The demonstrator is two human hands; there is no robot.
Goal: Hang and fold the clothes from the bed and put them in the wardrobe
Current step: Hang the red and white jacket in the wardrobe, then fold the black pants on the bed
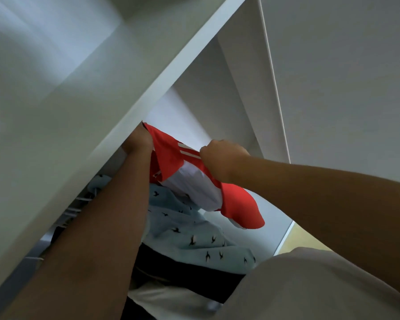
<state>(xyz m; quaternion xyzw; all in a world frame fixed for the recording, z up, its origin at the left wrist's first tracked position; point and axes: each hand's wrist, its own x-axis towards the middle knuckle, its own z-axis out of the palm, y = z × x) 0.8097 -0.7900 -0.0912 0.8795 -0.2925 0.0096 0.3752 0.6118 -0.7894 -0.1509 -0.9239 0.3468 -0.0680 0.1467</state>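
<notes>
Forearms nearest: my left grip (138,138) and right grip (222,155) each clench the red-and-white fabric sports shirt (171,158), held high inside the white wardrobe (148,88). I should level both shoulders before releasing.

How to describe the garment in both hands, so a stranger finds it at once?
Look inside the white wardrobe, under the slanting shelf edge. The left hand and right hand grip a red shirt with white stripes; the pale blue garment beneath it has small dark birds.
</notes>
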